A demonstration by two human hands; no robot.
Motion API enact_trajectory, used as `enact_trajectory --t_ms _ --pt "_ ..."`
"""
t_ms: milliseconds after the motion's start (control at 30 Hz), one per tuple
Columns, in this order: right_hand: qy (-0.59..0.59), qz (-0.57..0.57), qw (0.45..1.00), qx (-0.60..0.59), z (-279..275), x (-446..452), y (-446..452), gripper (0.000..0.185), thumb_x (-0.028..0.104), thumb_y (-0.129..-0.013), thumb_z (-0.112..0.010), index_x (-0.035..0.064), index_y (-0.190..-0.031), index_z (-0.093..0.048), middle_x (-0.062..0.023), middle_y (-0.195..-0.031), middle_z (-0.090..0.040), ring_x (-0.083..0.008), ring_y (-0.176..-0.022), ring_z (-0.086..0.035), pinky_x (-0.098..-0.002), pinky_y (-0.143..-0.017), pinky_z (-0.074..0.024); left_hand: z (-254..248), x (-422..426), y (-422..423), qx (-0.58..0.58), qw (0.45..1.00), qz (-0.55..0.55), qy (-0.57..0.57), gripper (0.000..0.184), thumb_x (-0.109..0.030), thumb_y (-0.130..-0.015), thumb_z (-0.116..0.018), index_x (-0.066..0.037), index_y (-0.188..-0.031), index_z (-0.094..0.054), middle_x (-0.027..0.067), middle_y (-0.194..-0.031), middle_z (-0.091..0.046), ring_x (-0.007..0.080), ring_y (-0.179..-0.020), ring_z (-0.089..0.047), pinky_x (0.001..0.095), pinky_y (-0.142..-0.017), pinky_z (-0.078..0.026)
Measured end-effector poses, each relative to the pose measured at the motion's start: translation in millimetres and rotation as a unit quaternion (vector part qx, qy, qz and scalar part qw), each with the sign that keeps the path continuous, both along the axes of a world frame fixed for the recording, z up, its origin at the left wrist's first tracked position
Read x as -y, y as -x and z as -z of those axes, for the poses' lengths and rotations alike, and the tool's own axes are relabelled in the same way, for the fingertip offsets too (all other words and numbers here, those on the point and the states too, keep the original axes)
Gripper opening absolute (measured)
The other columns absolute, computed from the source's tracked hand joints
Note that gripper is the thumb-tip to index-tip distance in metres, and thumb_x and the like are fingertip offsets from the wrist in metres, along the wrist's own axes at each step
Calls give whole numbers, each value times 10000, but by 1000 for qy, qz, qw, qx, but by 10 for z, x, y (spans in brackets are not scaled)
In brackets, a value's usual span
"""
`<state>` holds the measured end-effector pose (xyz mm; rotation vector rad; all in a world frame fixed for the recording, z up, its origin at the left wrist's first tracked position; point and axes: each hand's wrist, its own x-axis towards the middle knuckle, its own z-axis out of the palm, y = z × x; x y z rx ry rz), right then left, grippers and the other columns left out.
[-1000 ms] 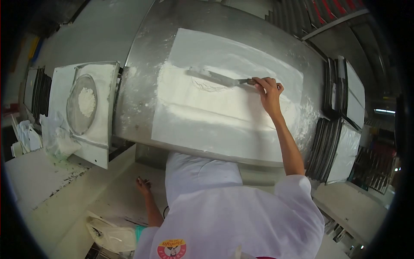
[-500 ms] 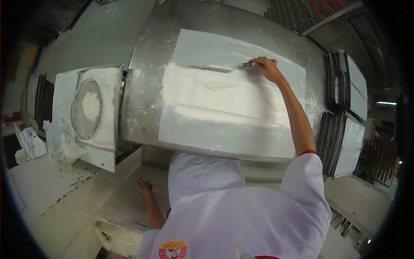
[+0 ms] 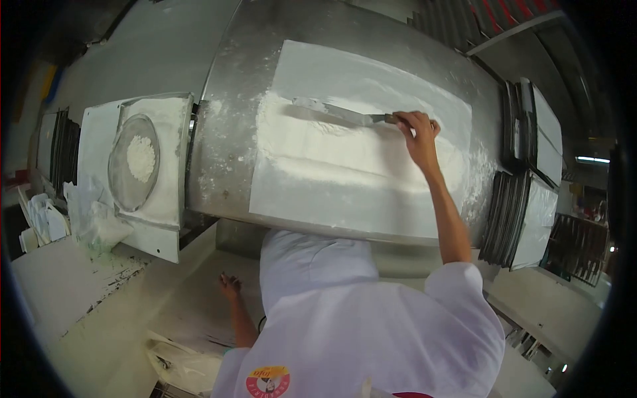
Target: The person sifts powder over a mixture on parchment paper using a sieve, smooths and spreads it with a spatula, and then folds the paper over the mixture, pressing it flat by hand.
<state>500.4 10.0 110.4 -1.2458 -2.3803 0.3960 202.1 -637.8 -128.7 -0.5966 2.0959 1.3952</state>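
My right hand (image 3: 416, 129) is closed round the short handle of a long-bladed metal spatula (image 3: 335, 111). The blade points left, tilted over a spread of white powder (image 3: 371, 152). Under the powder is a pale rectangular sheet (image 3: 345, 209), laid on a metal worktop (image 3: 222, 159). A shallow rough patch shows in the powder just below the blade. Down at my left side, away from the worktop, hangs my left hand (image 3: 229, 285). Its fingers look loosely bent and apart, and I see nothing held in them.
Left of the worktop, a round sieve (image 3: 113, 174) with white lumps sits on a powdery tray (image 3: 174, 132). A clear plastic bag (image 3: 99, 222) lies beside it. Stacks of thin trays (image 3: 507, 222) stand along the right edge. Loose powder dusts the worktop around the sheet.
My right hand has come slightly down and to the right with the spatula, whose blade now turns more of its flat face up. A ridge in the powder's lower right looks smoother.
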Motion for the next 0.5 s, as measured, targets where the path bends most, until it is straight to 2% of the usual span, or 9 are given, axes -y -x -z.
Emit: enact_trajectory --t_ms 133,200,233,267,300,333,400,433,500 --pt "-6 86 995 -52 -21 946 -91 305 145 -884 -721 122 -1186 -690 -34 -1054 -603 -200 -1086 -546 -420 -1047 -228 22 -163 65 12 1000 9 -13 500 -420 -1035 -494 -109 -1416 -406 112 -886 -638 206 -607 -607 289 -510 -467" --pt "3 132 990 -43 57 1399 -96 303 158 -868 -734 136 -1168 -707 -37 -1087 -602 -211 -1079 -555 -394 -1035 -267 -149 -300 18 13 994 106 6 435 -361 -1033 -514 -79 -1362 -478 118 -876 -640 214 -635 -611 322 -581 -488" --pt "8 156 987 -48 116 1596 -82 301 154 -863 -737 139 -1163 -710 -39 -1089 -599 -214 -1084 -546 -392 -1035 -267 -226 -396 33 9 994 106 10 435 -361 -1033 -514 -79 -1362 -478 118 -876 -640 214 -635 -611 322 -581 -488" --pt "13 182 982 -50 168 1761 -62 299 151 -858 -740 143 -1157 -713 -40 -1091 -596 -216 -1089 -538 -390 -1034 -267 -320 -525 44 -84 959 234 138 378 -323 -1027 -524 -69 -1307 -529 124 -874 -643 228 -660 -621 342 -597 -482" --pt "14 189 981 -51 216 1880 -37 299 151 -858 -740 143 -1157 -713 -40 -1091 -596 -216 -1089 -538 -390 -1034 -267 -429 -674 65 -174 881 355 258 327 -286 -1022 -535 -58 -1252 -581 130 -872 -647 242 -684 -630 362 -613 -476" --pt "5 197 978 -66 259 1983 -12 312 127 -846 -745 144 -1156 -707 -36 -1087 -588 -223 -1089 -530 -400 -1030 -258 -587 -850 86 -176 878 362 258 327 -286 -1022 -535 -58 -1252 -581 130 -872 -647 242 -684 -630 362 -613 -476" --pt "-6 213 974 -79 300 2093 11 327 104 -834 -751 144 -1154 -701 -31 -1084 -580 -230 -1089 -522 -409 -1026 -249 -997 -1208 109 -302 860 320 257 233 -216 -982 -585 -57 -1140 -651 127 -935 -665 282 -798 -646 419 -691 -473" --pt "-18 204 975 -83 311 2119 19 335 91 -823 -756 146 -1149 -702 -30 -1076 -582 -226 -1078 -522 -407 -1015 -255 -1148 -1336 132 -305 858 326 254 233 -216 -982 -585 -57 -1140 -651 127 -935 -665 282 -798 -646 419 -691 -473" --pt "-30 203 975 -87 311 2158 37 344 77 -812 -762 147 -1143 -702 -28 -1068 -584 -221 -1068 -522 -405 -1004 -261 -1467 -1568 204 -517 720 398 236 212 -164 -941 -625 -59 -1122 -657 113 -1035 -672 300 -939 -635 456 -825 -466"
